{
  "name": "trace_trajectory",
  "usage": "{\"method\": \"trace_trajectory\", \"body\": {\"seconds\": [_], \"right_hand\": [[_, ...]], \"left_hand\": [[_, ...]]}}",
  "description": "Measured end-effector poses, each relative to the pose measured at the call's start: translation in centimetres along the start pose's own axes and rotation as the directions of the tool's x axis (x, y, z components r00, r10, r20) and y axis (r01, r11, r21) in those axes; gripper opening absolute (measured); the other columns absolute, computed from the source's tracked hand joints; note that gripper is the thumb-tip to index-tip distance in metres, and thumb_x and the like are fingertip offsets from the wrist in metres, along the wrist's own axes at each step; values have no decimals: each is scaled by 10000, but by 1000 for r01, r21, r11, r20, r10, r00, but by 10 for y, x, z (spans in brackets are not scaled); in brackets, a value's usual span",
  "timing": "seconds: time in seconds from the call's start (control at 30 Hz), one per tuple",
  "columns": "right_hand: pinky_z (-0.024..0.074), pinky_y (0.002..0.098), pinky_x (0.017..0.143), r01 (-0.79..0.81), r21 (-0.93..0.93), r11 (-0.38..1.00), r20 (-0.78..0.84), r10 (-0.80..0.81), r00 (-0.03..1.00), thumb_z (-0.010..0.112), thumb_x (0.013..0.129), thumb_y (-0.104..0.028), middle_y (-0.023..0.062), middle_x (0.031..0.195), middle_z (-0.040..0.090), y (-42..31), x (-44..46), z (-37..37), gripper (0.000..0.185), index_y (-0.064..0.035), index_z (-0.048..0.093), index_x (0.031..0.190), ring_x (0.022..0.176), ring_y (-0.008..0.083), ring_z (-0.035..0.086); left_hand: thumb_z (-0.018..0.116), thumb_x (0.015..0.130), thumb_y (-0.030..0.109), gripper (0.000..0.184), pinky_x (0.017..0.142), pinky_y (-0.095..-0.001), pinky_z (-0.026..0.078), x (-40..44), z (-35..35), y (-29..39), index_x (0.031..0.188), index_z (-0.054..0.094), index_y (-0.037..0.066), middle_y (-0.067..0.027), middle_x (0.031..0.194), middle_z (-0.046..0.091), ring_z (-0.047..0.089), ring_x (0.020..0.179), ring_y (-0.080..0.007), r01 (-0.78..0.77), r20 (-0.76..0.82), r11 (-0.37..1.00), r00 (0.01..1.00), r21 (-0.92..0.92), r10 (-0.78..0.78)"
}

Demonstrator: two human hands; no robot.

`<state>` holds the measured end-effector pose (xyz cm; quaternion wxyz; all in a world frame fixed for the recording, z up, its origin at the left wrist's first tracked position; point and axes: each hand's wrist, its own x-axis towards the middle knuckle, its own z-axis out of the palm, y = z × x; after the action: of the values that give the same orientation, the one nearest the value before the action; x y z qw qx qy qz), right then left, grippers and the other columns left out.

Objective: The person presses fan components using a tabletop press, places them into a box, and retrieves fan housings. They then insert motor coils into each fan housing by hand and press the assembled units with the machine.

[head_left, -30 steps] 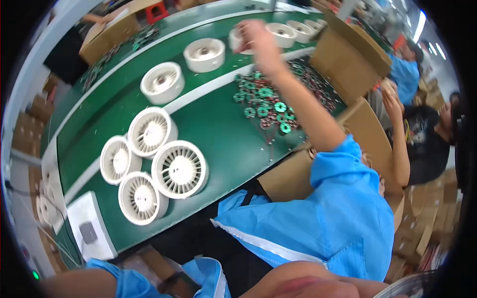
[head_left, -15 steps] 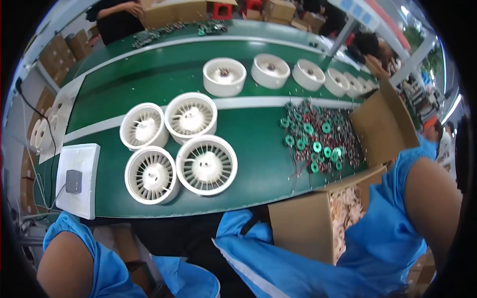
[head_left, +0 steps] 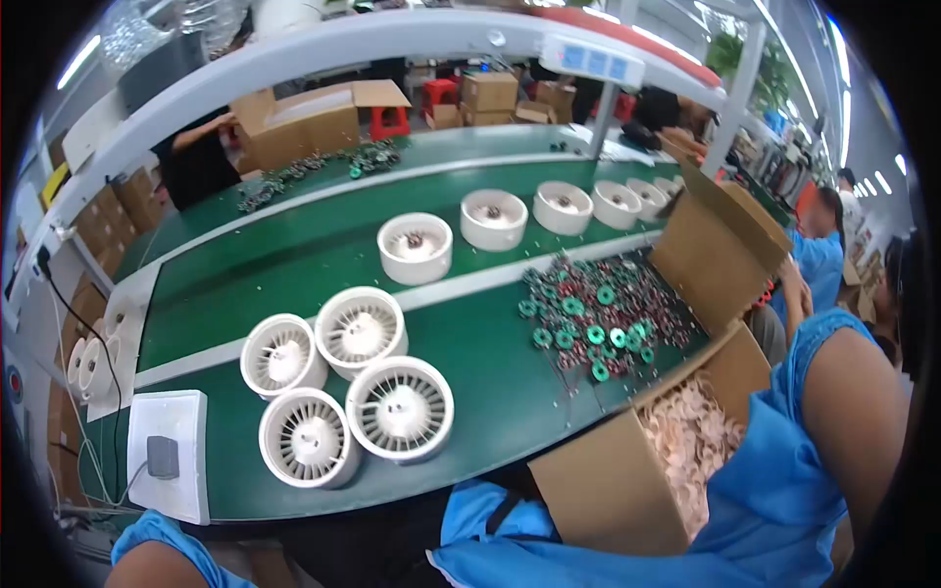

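Observation:
Neither of my hands shows; only my upper arms in blue sleeves appear at the lower left and lower right. Four white fan wheels stand grouped on the green table (head_left: pixel 500 431), among them a front right wheel (head_left: pixel 402 410) and a front left one (head_left: pixel 310 438). Beyond the white divider strip, a row of white drums (head_left: pixel 416 249) with dark centres runs toward the back right. A heap of green ring parts with dark wires (head_left: pixel 598 312) lies right of the wheels. Beside my right sleeve, an open cardboard box (head_left: pixel 598 490) holds many pale pinkish pieces (head_left: pixel 689 436).
A white tray (head_left: pixel 186 490) with a grey block sits at the table's left end, near hanging cables. An upright cardboard flap (head_left: pixel 720 257) borders the heap. A grey overhead beam (head_left: pixel 392 44) crosses the back. Co-workers stand at the right and the far left.
One second ago a raised hand reached over the drum row; it has left the view. The camera view has shifted, bringing in the overhead beam and more of the box's contents.

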<state>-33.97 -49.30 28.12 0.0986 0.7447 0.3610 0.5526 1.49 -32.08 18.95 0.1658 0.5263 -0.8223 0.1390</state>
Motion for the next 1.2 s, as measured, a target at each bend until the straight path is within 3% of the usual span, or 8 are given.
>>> {"method": "trace_trajectory", "body": {"seconds": [0.37,0.57,0.67,0.73,0.8,0.93,1.0,1.2], "right_hand": [[544,376,783,-92,6,996,-50,92,994,378,1110,-371,110,1012,649,-8,-7,-22,455,6,598,1240,865,196,623],[549,377,786,-386,173,906,-250,420,873,368,1113,-366,118,1051,649,9,-58,-10,462,11,591,1261,891,197,627],[551,378,788,-660,412,628,-261,775,575,363,1115,-364,121,1070,649,34,-114,30,466,13,587,1272,904,198,628],[553,379,790,-791,545,278,-71,955,287,360,1116,-363,124,1082,649,54,-149,79,468,14,585,1279,912,198,629],[546,325,765,-948,304,-92,209,978,-28,457,1098,-367,70,850,655,64,-154,129,438,2,645,1242,709,171,644],[514,263,563,-740,470,-482,521,828,-208,564,1071,-379,19,858,618,60,-240,206,333,-81,682,1160,634,95,580],[455,235,508,-748,434,-502,548,806,-223,553,1079,-393,3,820,588,56,-265,221,326,-89,665,1110,608,64,530],[321,233,447,-664,575,-477,501,847,-175,502,1112,-336,-14,763,548,57,-274,217,315,-63,660,1094,535,37,437]], "left_hand": [[551,957,181,368,1167,-458,372,-45,-14,-27,1290,615,36,-194,1440,549,487,1380,-337,255,-367,925,862,-283,-350],[538,969,191,355,1158,-461,382,-52,-14,-48,1274,620,30,-198,1421,562,504,1362,-338,-152,-685,763,574,-628,-449],[531,975,196,349,1154,-462,387,-16,29,-48,1266,623,27,-200,1412,568,513,1353,-339,36,-448,701,746,-712,-493],[767,797,127,519,1142,-487,384,0,64,-39,1294,631,60,-217,1451,524,489,1365,-398,370,-57,838,903,-401,-426],[857,722,189,619,1159,-540,357,-3,100,-39,1309,663,155,-239,1522,459,452,1394,-446,341,265,878,929,-336,-260],[805,768,132,397,1231,-607,261,-12,153,-27,1154,713,150,-123,1291,622,557,1298,-342,327,497,923,847,-204,-191],[807,774,130,278,1197,-616,291,-7,172,-23,1043,738,143,-90,1108,661,615,1169,-328,278,389,933,905,-229,-174],[817,755,41,367,1168,-566,345,30,173,-17,1094,684,82,-115,1121,680,634,1104,-355,278,311,899,935,-339,-172]]}}
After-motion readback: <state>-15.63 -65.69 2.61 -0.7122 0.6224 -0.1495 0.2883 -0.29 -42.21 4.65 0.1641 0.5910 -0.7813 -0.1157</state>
